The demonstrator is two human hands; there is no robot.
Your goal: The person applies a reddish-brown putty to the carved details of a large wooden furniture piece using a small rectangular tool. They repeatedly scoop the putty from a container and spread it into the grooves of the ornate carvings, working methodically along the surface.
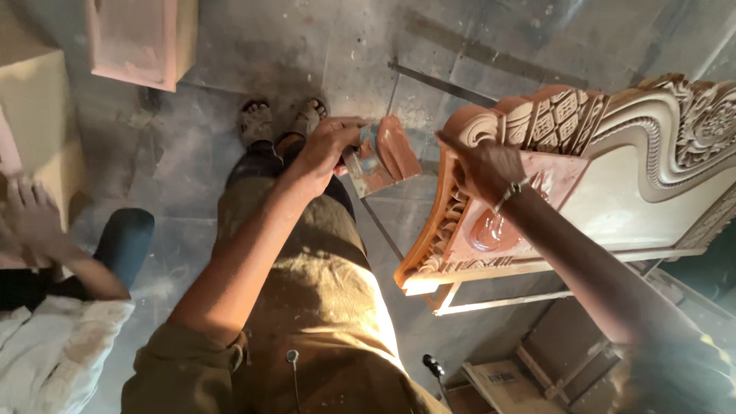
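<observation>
The right hand [491, 165] was laid flat on the long carved reddish wooden panel [583, 184], while a folded reddish sandpaper sheet [383, 153] was gripped beside its scrolled end in the left hand [326, 146].

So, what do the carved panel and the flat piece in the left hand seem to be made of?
The carved panel looks like wood: deep relief carving, pale bare face, and reddish-brown coating at the end under the right hand. The flat piece in the left hand is thin, stiff and smeared reddish; possibly metal or card, I cannot tell.

Dusty grey stone floor [253, 54], pale wooden block [146, 38], cardboard boxes [537, 368], warm light
</observation>
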